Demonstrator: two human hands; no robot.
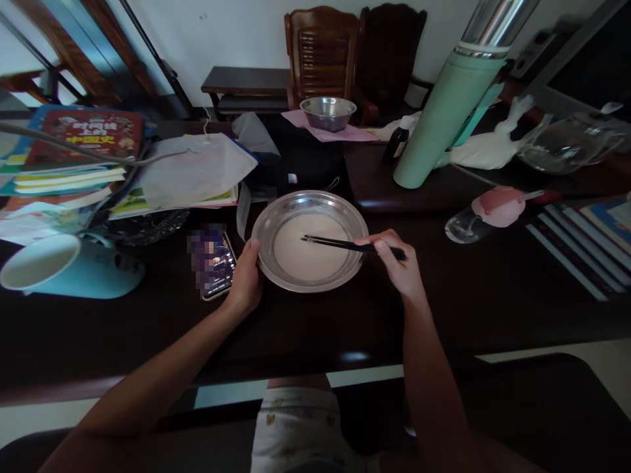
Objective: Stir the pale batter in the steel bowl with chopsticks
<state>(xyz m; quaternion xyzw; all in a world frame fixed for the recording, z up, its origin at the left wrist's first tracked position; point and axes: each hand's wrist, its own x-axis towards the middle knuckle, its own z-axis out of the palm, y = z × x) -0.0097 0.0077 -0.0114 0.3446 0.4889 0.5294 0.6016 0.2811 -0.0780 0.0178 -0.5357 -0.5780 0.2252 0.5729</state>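
Metal bowl [260, 215] of pale liquid on the dark tabletop [315, 328]; left hand [246, 279] grips its rim, right fingers pinch black chopsticks [340, 244] dipped inside. Likely stiff, smooth and prone to slopping; best held level by the rim.

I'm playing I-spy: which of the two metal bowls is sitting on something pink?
The smaller bowl at the back, on the pink sheet. The wide bowl is nearer, its rim held by the left hand, with no pink beneath.
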